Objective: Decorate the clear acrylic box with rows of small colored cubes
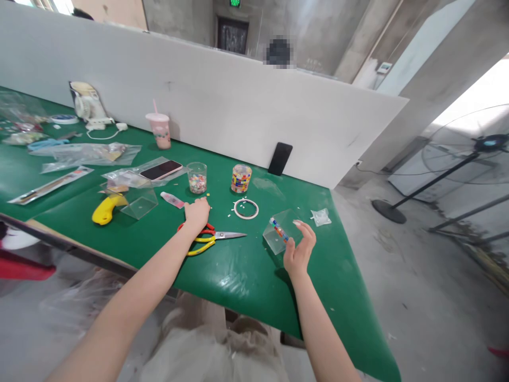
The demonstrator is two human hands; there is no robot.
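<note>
My right hand grips a clear plastic box between thumb and fingers, tilted over the right part of the table. A row of small coloured mosaic tiles runs along one side of it. My left hand is closed near the table's middle, its fingertips pointing away from me; whatever they hold is hidden. Just left of those fingers lies a glue tube. Below the hand are scissors and red and yellow handles, partly covered by my wrist. A white ring with loose pale tiles lies between my hands.
Behind stand a clear cup of tile pieces, a mosaic-covered cup and a black phone against the white partition. To the left are a yellow tool, another clear box, another phone and a pink tumbler.
</note>
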